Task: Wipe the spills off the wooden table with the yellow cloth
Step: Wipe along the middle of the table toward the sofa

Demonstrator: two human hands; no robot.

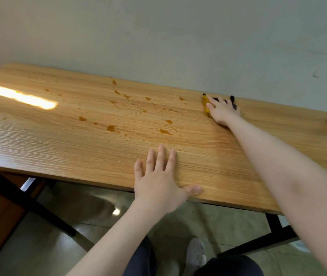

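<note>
Farthest left on the wooden table (63, 148) lies a bright glare patch (21, 97), a reflected light and not a spill. To its right the amber spills (138, 112) begin: scattered drops and small puddles across the middle of the table, from the far edge by the wall (158, 36) down to the largest blobs, one (111, 128) left of centre and one (165, 131) nearer the right.

Nearer than the spills, the left hand (158, 180) lies flat on the table's near edge, palm down, fingers straight and slightly spread, thumb stretched out along the rim. It holds nothing and seems to brace the person.

Farther right, at the table's far edge close to the wall, the right hand (223, 110) presses down on the yellow cloth (206, 105), fingers spread over it. Only a bunched corner of the cloth shows past the fingers on the left side; dark bits (233, 102) show by the fingertips, too small to identify.

The wood right of the cloth looks free of drops, while everything left of it is wet. So the wiping seems barely started, or just begun from the right end. The next move probably calls for dragging the cloth leftward under steady pressure through the drops, in overlapping passes from wall side to near edge.
</note>
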